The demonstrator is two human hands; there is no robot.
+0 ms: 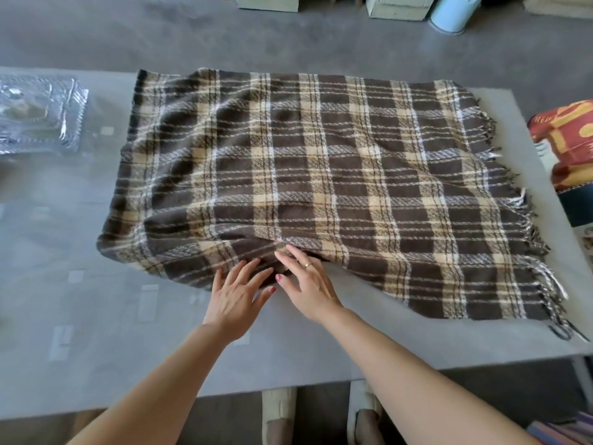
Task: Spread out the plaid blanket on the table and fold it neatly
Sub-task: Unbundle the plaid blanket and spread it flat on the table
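Grey table (353, 342) fills frame. Plaid blanket (321, 187) lies centre, spread but seemingly doubled, fringe at right edge, near edge rumpled. Your left hand (236, 298) and right hand (309, 289), both flat with fingers extended, gripping nothing, press that bottom-centre edge. Judged: spreading done, smoothing underway, further folds remain.

The blanket (321, 187) is dark brown plaid crossed by tan and white stripes, with brown and white fringe. It lies on a grey table (96, 316). Right of the blanket, a cushion (568, 146) is red, orange and yellow. The hands' nails are pink.
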